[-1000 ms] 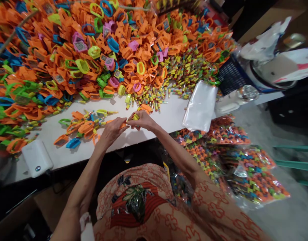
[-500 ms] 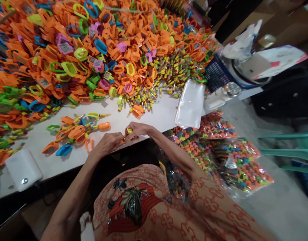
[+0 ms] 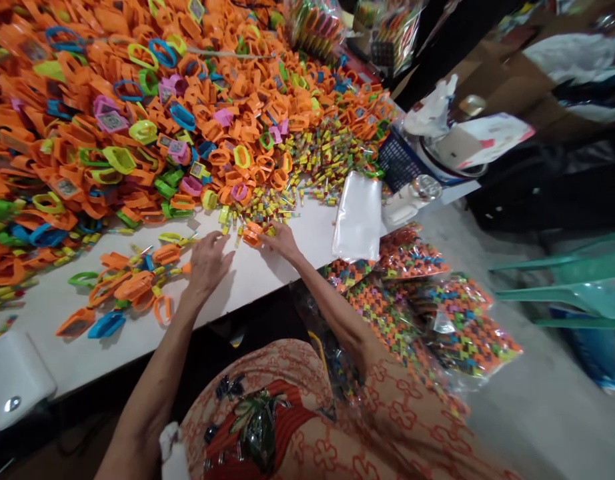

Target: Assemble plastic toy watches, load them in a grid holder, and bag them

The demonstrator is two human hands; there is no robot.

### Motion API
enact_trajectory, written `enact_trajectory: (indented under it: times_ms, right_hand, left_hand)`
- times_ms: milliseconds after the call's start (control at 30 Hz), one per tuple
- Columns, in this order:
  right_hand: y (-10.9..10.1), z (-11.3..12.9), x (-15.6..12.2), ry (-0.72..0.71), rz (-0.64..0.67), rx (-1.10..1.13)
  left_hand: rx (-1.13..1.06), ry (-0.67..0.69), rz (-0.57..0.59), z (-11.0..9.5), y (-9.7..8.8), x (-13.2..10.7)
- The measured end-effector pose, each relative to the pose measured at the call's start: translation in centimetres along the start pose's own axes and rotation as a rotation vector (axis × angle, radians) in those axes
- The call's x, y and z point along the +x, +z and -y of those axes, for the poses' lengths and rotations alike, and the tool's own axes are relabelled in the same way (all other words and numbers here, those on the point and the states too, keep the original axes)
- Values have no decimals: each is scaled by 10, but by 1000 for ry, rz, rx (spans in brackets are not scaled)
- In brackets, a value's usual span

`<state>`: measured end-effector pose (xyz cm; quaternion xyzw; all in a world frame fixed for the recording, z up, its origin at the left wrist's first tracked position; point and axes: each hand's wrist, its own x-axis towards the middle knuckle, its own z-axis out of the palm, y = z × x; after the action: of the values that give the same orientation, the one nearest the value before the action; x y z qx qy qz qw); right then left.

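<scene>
My left hand [image 3: 207,262] lies flat and open on the white table [image 3: 267,273], fingers spread. It rests at the right end of a small cluster of orange, green and blue plastic loop pieces [image 3: 130,285]. My right hand [image 3: 283,241] reaches forward, and its fingertips touch an orange piece [image 3: 252,233] lying on the table. That piece is at the edge of a spread of small yellow tubes [image 3: 267,210]. Neither hand lifts anything.
A huge heap of mostly orange loop pieces [image 3: 137,100] covers the far table. A stack of clear bags [image 3: 358,217] lies to the right. Filled packets [image 3: 427,313] pile up beside the table. A white device [image 3: 12,380] sits front left, and a dark basket [image 3: 398,163] stands behind the bags.
Both hands were pinched together on an orange piece with a yellow tube. They have parted: the left went to the small cluster, the right forward to the tubes. The camera swung right.
</scene>
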<state>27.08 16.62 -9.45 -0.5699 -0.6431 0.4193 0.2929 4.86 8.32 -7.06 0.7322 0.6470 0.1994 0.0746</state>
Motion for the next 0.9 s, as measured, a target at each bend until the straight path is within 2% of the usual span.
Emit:
enact_trajectory:
  times_ms: [67, 133, 267, 333, 433, 500, 600, 733, 833, 900]
  right_hand:
    - [5, 6, -1, -6, -19, 69]
    - [5, 14, -4, -26, -7, 121]
    - [-5, 27, -8, -41, 165, 156]
    - [-10, 28, -8, -40, 120, 132]
    - [-17, 19, -10, -5, -37, 97]
    - [-21, 10, -14, 16, -89, 68]
    - [-22, -5, -23, 54, -56, 36]
    - [-18, -16, -31, 191, -2, 100]
    - [-19, -13, -36, 263, 17, 187]
    - [-19, -10, -39, 284, 37, 264]
  left_hand:
    - [-75, 27, 13, -13, 13, 9]
    - [-123, 44, -31, -18, 18, 16]
    - [-113, 141, -84, -15, 12, 22]
    - [-76, 181, -54, -12, 10, 25]
    - [-39, 207, -7, -15, 13, 32]
    - [-26, 236, 26, -21, 18, 39]
    - [17, 296, 66, -35, 27, 51]
    - [82, 400, 62, -50, 38, 65]
    - [73, 480, 47, -50, 41, 72]
    - [19, 504, -32, -45, 39, 78]
